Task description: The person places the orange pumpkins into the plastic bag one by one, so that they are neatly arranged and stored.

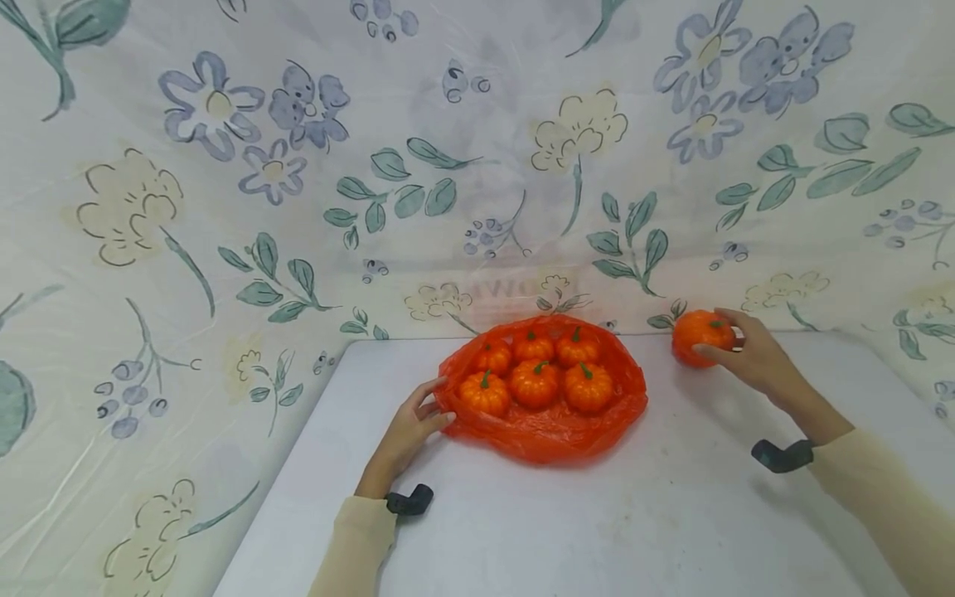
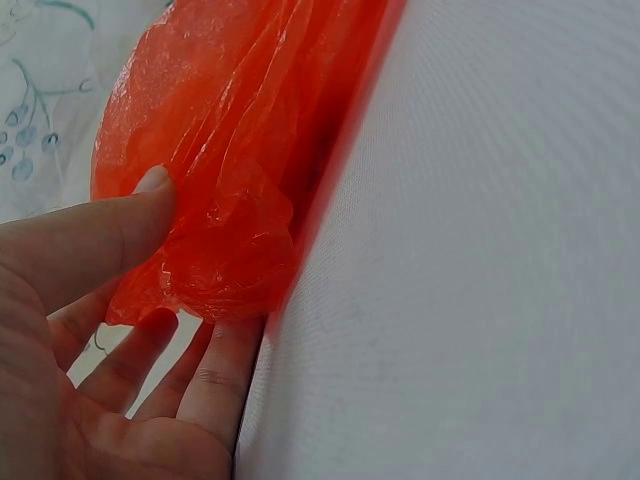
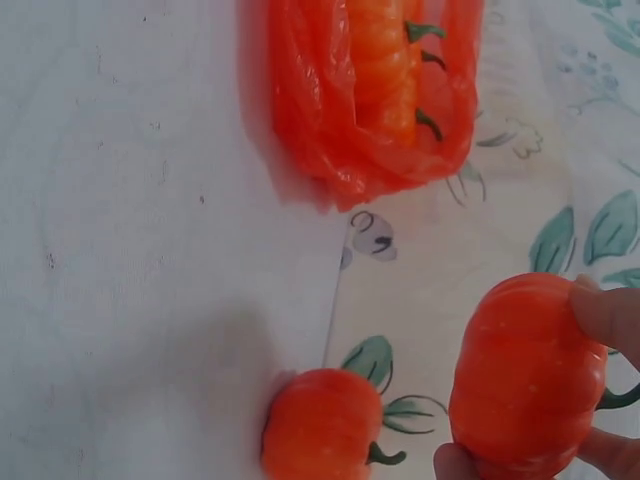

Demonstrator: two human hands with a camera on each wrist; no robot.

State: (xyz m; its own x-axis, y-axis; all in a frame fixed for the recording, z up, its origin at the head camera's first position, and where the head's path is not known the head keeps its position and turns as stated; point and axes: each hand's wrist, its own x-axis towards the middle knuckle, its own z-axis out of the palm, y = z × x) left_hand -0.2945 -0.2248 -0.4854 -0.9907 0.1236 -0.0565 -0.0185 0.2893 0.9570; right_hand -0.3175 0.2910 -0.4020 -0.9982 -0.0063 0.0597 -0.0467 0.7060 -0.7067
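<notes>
An open red plastic bag (image 1: 548,439) sits on the white table with several small orange pumpkins (image 1: 534,383) inside, their green stems showing. My left hand (image 1: 409,427) holds the bag's left side. In the left wrist view, its thumb (image 2: 135,225) lies against the crinkled plastic, the other fingers partly behind and below it. To the right of the bag, my right hand (image 1: 757,358) grips another orange pumpkin (image 3: 530,375) between thumb and fingers. Below that one, a further pumpkin (image 3: 322,425) rests on the table in the right wrist view; the head view mostly hides it.
The white table (image 1: 597,531) ends at the back against a hanging floral sheet (image 1: 507,166), which also covers the left side. A dark wrist band mount (image 1: 782,456) sits on the right wrist and a similar mount (image 1: 410,500) on the left.
</notes>
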